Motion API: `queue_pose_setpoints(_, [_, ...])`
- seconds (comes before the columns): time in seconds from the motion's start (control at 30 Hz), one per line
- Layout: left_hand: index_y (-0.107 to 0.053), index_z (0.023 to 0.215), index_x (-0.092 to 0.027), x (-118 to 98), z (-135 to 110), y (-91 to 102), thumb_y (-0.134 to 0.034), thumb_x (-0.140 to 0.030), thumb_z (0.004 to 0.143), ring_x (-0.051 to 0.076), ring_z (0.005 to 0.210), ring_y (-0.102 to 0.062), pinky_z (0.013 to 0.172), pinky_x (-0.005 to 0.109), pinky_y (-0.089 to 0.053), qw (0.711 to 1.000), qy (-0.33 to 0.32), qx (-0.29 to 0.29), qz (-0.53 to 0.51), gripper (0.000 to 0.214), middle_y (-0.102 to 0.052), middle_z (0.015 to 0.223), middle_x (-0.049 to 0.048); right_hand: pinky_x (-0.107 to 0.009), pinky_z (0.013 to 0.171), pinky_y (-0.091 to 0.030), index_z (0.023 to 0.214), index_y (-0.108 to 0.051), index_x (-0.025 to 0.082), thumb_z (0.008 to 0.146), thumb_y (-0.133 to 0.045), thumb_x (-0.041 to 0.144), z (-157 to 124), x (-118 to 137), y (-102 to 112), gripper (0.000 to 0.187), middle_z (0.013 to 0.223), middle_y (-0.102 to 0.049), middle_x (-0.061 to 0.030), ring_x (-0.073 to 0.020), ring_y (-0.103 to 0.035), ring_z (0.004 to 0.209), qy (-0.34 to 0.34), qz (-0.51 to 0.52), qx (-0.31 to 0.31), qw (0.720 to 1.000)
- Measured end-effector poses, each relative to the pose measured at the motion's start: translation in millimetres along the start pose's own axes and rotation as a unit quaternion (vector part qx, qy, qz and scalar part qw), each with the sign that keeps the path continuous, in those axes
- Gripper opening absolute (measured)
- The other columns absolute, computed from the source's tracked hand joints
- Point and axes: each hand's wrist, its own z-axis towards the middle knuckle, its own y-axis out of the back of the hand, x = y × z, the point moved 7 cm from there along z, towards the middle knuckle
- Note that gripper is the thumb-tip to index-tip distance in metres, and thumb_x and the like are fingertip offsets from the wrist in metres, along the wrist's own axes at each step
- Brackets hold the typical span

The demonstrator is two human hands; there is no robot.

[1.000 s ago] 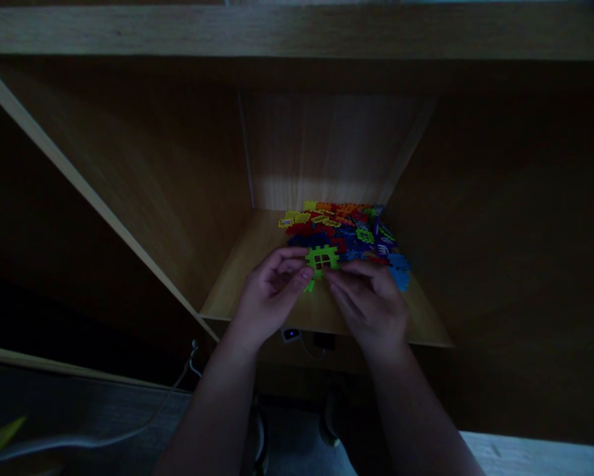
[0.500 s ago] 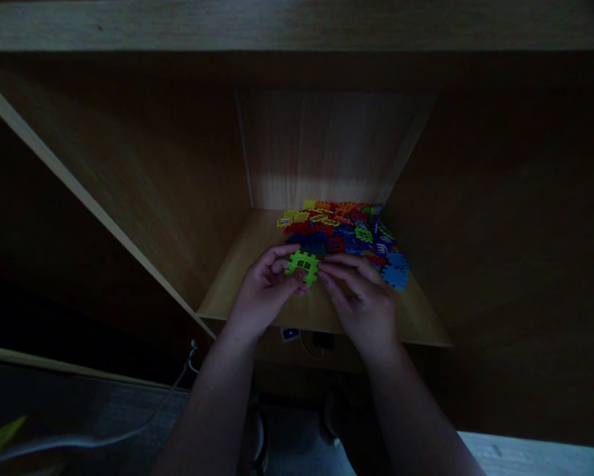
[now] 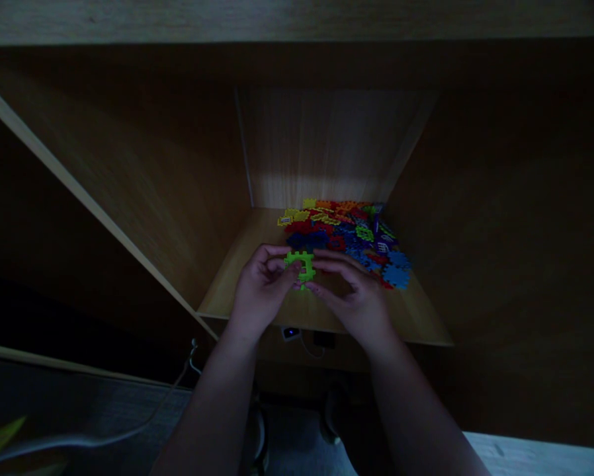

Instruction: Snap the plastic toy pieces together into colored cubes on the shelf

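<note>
The left hand (image 3: 262,287) holds a green piece (image 3: 307,258) with bumpy edges and a window in the middle. Its thumb is on the front of the piece, and its other fingers are bent behind it, so it has a good pinch. The green piece is up over the front part of the wooden shelf (image 3: 230,287). The right hand (image 3: 364,297) is over the front part of the shelf too, a bit more to the right. Its fingers are bent, and the tips come to the right side of the green piece. I cannot tell if they pinch it or only touch it. A little bit of green shows under the piece, near the right thumb.

At the back and right of the shelf lies a big messy pile of pieces (image 3: 339,228). Yellow, red, orange and dark blue ones are in it. Light blue pieces (image 3: 397,271) lie at the right side of the shelf. Under the front edge of the shelf is a small white box (image 3: 291,334) with a blue light. Far down to the left of the shelf, a pale cord (image 3: 86,439) shows by the floor.
</note>
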Motion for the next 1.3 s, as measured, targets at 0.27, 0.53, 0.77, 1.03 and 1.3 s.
queue_pose_setpoints(0.27, [-0.065, 0.114, -0.023, -10.5, 0.3, 17.8, -0.072, -0.057, 0.098, 0.015, 0.068, -0.067, 0.061, 0.027, -0.054, 0.989, -0.056, -0.05, 0.124, 0.039, -0.071, 0.085, 0.0002, -0.041, 0.096, -0.058, 0.105, -0.066, 0.028, 0.088, -0.087, 0.031, -3.4, -25.5, 1.8, 0.027, 0.121, -0.075, -0.0046, -0.0225, -0.071, 0.108, -0.086, 0.091, -0.024, 0.992])
queue_pose_setpoints(0.53, [-0.065, 0.133, -0.025, 5.5, 9.1, 36.2, -0.089, -0.047, 0.084, 0.027, 0.129, -0.066, 0.11, 0.043, -0.053, 0.957, -0.081, 0.056, 0.274, 0.059, -0.07, 0.139, 0.0094, -0.043, 0.096, -0.055, 0.114, -0.064, 0.029, 0.088, -0.084, 0.038, -7.1, -56.5, -5.0, 0.034, 0.122, -0.073, -0.005, -0.0232, -0.065, 0.104, -0.165, 0.071, -0.013, 0.984])
queue_pose_setpoints(0.77, [-0.061, 0.142, -0.025, 21.9, 11.1, 26.6, -0.092, -0.036, 0.081, 0.028, 0.136, -0.064, 0.121, 0.045, -0.046, 0.946, -0.074, 0.113, 0.294, 0.069, -0.069, 0.144, 0.0091, -0.042, 0.097, -0.054, 0.12, -0.062, 0.03, 0.089, -0.082, 0.039, -9.3, -60.1, -12.6, 0.037, 0.121, -0.073, -0.0045, -0.0232, -0.065, 0.108, -0.17, 0.05, 0.025, 0.984])
queue_pose_setpoints(1.03, [-0.061, 0.142, -0.025, 19.6, 11.4, 24.6, -0.088, -0.032, 0.086, 0.027, 0.135, -0.065, 0.119, 0.046, -0.048, 0.944, -0.098, 0.118, 0.293, 0.062, -0.07, 0.144, 0.0093, -0.043, 0.099, -0.054, 0.121, -0.06, 0.031, 0.09, -0.08, 0.039, -9.4, -61.6, -16.1, 0.038, 0.124, -0.072, -0.0044, -0.0234, -0.064, 0.11, -0.175, 0.044, 0.042, 0.983])
queue_pose_setpoints(1.3, [-0.059, 0.143, -0.025, 19.3, 11.8, 24.1, -0.087, -0.032, 0.087, 0.027, 0.133, -0.066, 0.118, 0.047, -0.049, 0.946, -0.097, 0.118, 0.287, 0.063, -0.071, 0.14, 0.0104, -0.045, 0.098, -0.056, 0.123, -0.061, 0.032, 0.09, -0.08, 0.042, -10.1, -63.8, -16.8, 0.04, 0.127, -0.073, -0.0049, -0.0241, -0.067, 0.111, -0.179, 0.029, 0.046, 0.982])
